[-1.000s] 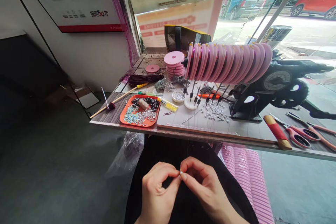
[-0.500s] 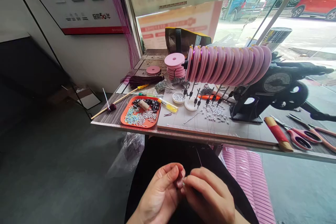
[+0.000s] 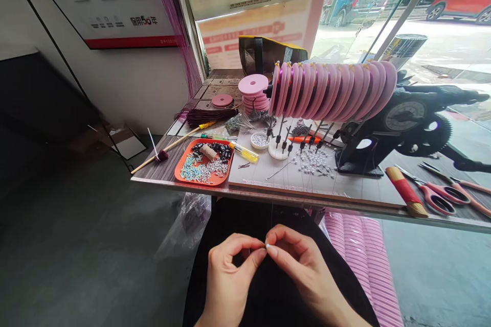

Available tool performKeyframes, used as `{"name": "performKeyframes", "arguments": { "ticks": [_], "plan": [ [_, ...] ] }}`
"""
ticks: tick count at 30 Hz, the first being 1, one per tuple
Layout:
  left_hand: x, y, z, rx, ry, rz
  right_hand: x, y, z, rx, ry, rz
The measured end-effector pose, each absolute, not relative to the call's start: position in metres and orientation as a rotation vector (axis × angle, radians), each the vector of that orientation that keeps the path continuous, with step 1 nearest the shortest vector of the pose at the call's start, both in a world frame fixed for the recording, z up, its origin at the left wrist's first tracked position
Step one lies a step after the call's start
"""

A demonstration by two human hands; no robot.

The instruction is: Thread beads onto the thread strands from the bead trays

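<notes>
My left hand (image 3: 235, 268) and my right hand (image 3: 303, 268) meet above my dark lap, tip to tip. Thumb and forefinger of each are pinched together. A tiny pale speck (image 3: 267, 246) shows at the right fingertips, too small to name. What the left fingertips pinch is hidden. A faint thin thread (image 3: 272, 213) rises from between the hands toward the table edge. Beyond the hands, an orange tray (image 3: 177, 173) holds black, silver and pale blue-green beads. White pearl beads (image 3: 315, 162) lie loose on a pale board (image 3: 253, 178), beside a small white bowl (image 3: 260, 146) of beads.
A black hand-cranked machine (image 3: 364, 150) carries a row of pink spools (image 3: 333, 89). Scissors (image 3: 437, 199), pliers (image 3: 473, 191) and a red-banded brush (image 3: 406, 191) lie at the right. A yellow-handled tool (image 3: 247, 153) lies near the tray. Pink packed spools (image 3: 358, 250) stand below the table.
Both hands have risen slightly and turned, so the fingertips now point at each other. The left palm no longer faces up. The view has shifted slightly.
</notes>
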State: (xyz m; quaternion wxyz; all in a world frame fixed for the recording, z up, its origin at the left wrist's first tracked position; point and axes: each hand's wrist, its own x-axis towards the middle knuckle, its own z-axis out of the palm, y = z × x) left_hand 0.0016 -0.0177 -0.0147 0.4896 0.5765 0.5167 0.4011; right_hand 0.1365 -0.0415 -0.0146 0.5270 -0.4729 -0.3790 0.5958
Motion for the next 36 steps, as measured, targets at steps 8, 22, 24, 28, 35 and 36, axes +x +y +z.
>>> {"name": "performKeyframes", "arguments": {
  "ticks": [8, 22, 24, 28, 35, 36],
  "plan": [
    [-0.0002, -0.0187, -0.0145, 1.649, 1.217, 1.03, 0.1372, -0.0426, -0.0149, -1.146, -0.894, 1.439],
    [0.0, -0.0197, -0.0147, 1.836, 1.188, 1.041, 0.1374, -0.0432, -0.0174, -1.19, -0.965, 1.428],
    [-0.0007, -0.019, -0.0137, 1.925, 1.179, 1.059, 0.137, -0.0443, -0.0181, -1.233, -1.024, 1.382],
    [-0.0012, -0.0174, -0.0102, 2.146, 1.183, 1.081, 0.1364, -0.0449, -0.0202, -1.316, -1.161, 1.271],
    [-0.0004, -0.0191, -0.006, 2.235, 1.239, 1.019, 0.1369, -0.0436, -0.0178, -1.37, -1.202, 1.243],
    [-0.0004, -0.019, -0.0059, 2.23, 1.242, 1.015, 0.1368, -0.0436, -0.0174, -1.37, -1.204, 1.243]
  ]
}}
